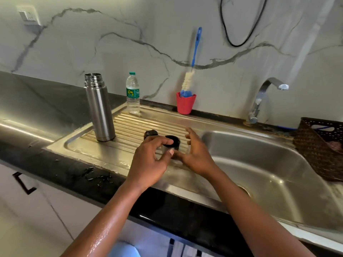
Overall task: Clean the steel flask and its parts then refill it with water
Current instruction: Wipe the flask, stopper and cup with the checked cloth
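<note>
Parts stage apparently in hand: left hand (148, 160) pinches the flask cup (172, 142) at rim and side, right hand (194, 154) spread just beside it, open steel flask (100, 108) upright left of the grip; next move likely needs a secure lift.

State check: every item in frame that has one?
flask: upright, uncapped, on drainboard
cap: on drainboard, held by left hand
stopper: off, lying on drainboard
bottle: upright, capped
tap: off
brush: standing in holder
right hand: open, beside cap
</note>
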